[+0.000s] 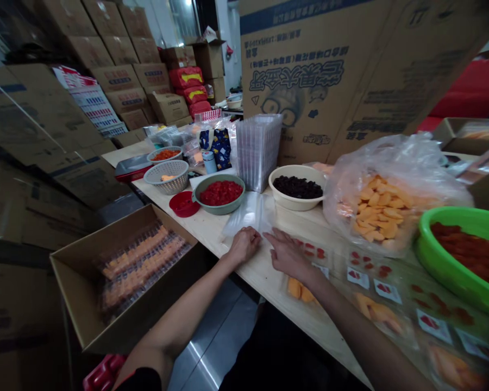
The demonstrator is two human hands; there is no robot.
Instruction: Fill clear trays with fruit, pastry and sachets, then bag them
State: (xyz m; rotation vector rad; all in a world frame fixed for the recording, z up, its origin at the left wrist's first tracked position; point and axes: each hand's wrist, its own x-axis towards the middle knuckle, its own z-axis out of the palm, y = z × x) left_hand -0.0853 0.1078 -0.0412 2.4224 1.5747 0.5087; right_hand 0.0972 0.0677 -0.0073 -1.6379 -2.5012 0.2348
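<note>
My left hand (244, 245) has its fingers curled together at the near edge of a clear plastic tray (249, 213), which lies on the table. My right hand (288, 254) is just to the right, its index finger stretched toward the tray's near corner; whether it touches is hard to tell. Beneath and beside my right forearm are clear trays holding red pieces (314, 251), orange slices (299, 290) and small labels (357, 277). A tall stack of clear plastic trays (258, 149) stands behind the one at my hands.
Around the table stand a green bowl of red pieces (220, 207), a cream bowl of dark pieces (295, 203), a bag of orange slices (385, 209) and a bright green basin (427, 271). An open carton (71, 296) of packed trays sits at left. A large carton (309, 81) rises behind.
</note>
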